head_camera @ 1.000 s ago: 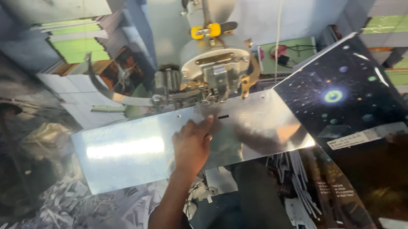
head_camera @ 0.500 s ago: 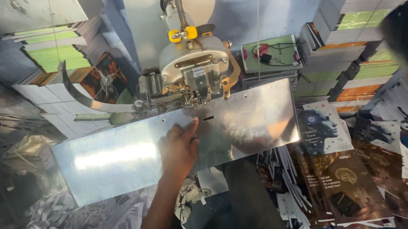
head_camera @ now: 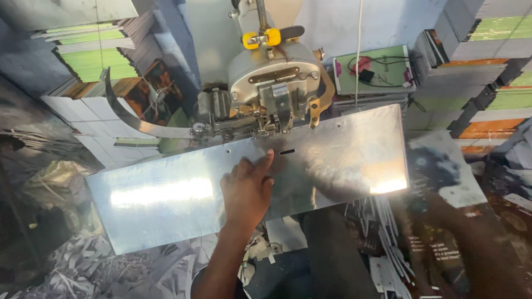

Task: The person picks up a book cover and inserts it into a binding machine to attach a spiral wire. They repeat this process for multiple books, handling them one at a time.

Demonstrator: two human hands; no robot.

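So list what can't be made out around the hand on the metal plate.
- Right hand: outside the head view, or lost in the dark blur at lower right.
- Left hand: palm hidden, pressed flat on the metal plate.
- Slot in the plate: too small to see into.
- Machine: top cut off by the upper edge.

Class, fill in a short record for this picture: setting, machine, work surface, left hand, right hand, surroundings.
Setting: cluttered workshop seen from above
Machine: metal stitching head with a yellow clamp, mounted above the plate
Work surface: shiny metal plate, tilted in view
Left hand: left hand lies flat on the plate, fingers towards the machine, holding nothing
Right hand: not identifiable; only a dark blur at lower right
Surroundings: stacks of booklets, paper scraps on the floor
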